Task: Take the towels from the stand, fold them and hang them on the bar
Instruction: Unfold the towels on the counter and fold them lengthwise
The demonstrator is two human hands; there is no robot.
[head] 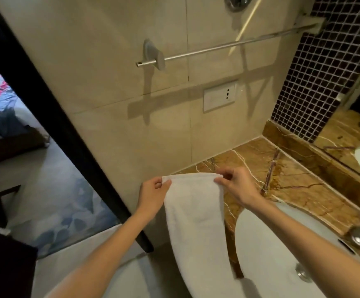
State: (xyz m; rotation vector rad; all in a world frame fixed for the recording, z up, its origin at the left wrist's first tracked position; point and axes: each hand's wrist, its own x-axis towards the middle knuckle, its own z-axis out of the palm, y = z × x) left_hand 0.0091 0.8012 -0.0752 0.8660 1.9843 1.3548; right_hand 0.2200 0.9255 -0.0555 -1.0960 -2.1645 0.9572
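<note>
Head view: left hand (153, 195) and right hand (237, 186) each pinch a top corner of the towel (196, 224), holding it up before the wall. White and folded to a long strip, it hangs down past the counter (293, 179) edge, left of the sink (271, 244). Farther up, the bar (217, 48) is bare above a socket (219, 96). A doorway (13, 147) opens on the left.
</note>
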